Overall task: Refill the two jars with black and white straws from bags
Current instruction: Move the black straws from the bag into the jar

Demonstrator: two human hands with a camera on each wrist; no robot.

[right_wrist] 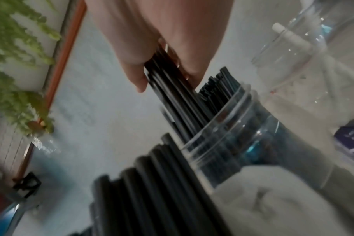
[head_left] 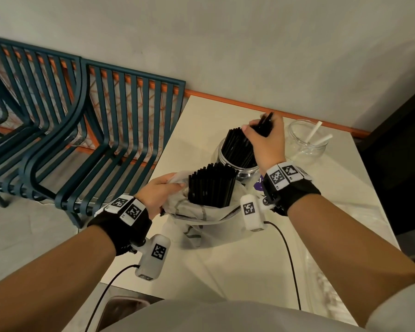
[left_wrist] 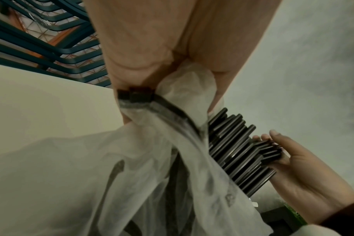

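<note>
Black wristbands [head_left: 120, 220] both wrists, white tiles with black square codes, white camera pods [head_left: 153, 256], black cables [head_left: 288, 257], pale sleeves.

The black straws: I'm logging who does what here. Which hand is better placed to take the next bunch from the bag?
Probably the right hand: it grips a bunch of black straws at the jar, right behind the bag. The left hand pinches the bag's rim, holding it open.
</note>
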